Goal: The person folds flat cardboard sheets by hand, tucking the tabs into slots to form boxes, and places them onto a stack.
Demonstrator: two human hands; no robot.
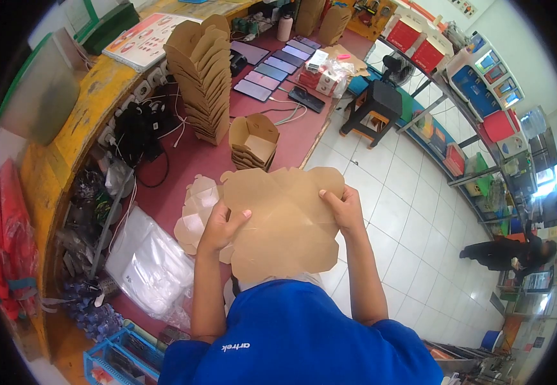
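Note:
A flat, unfolded brown cardboard food box [285, 224] is held up in front of my chest. My left hand [222, 228] grips its left edge, thumb lying on the near face and fingers hidden behind. On the opposite edge my right hand [344, 208] pinches the sheet the same way. Partly behind my left hand, more flat box blanks [198, 208] lie on the red table. Just beyond the held sheet stands a short stack of folded boxes [254, 138]. A tall, leaning stack of nested folded boxes [201, 83] rises farther back on the left.
Several phones [269, 70] lie in rows on the red table [243, 102], with cables nearby. Clear plastic bags [153, 263] are at the left, beside a blue basket [121, 356]. A black stool [375, 109] stands on the tiled floor. Another person [509, 253] is at the far right.

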